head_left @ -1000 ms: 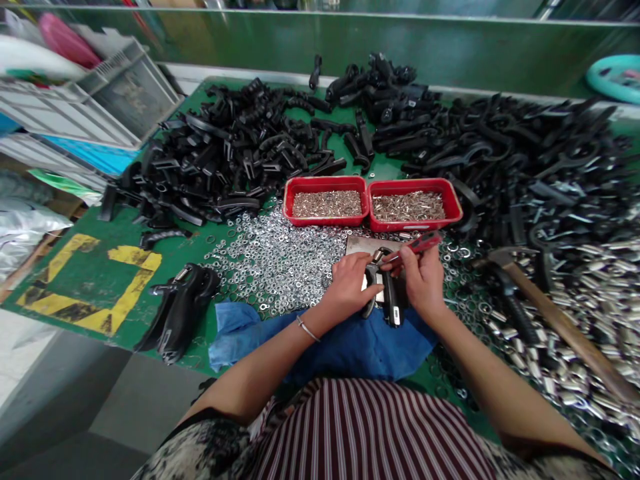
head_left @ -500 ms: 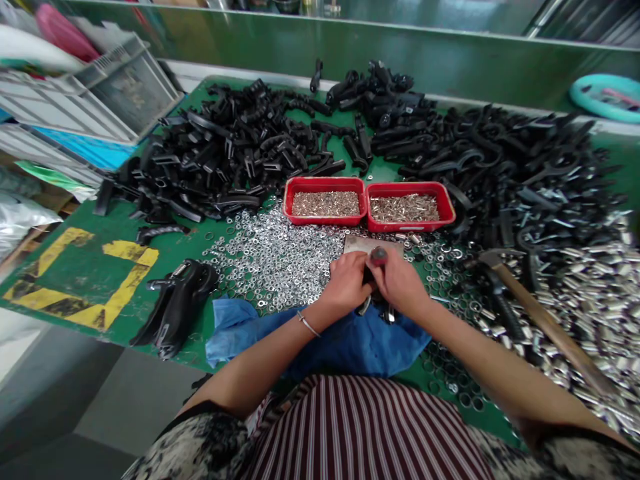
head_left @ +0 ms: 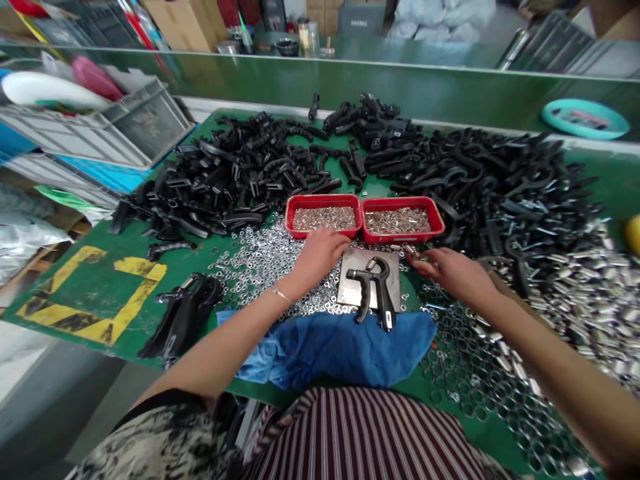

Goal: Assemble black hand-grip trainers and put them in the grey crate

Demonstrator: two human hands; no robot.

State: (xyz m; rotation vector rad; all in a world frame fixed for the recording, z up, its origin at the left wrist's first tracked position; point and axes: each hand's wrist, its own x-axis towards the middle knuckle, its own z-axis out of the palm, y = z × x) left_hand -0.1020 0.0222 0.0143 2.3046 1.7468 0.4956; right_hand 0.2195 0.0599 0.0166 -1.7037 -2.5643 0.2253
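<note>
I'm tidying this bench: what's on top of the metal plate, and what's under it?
A black spring grip lies on the metal plate, its lower ends reaching over the blue cloth. Whatever is beneath the plate is covered.

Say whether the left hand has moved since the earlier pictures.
Yes: judged against the left red tray, the left hand has moved forward and leftward, to the tray's near edge.
</note>
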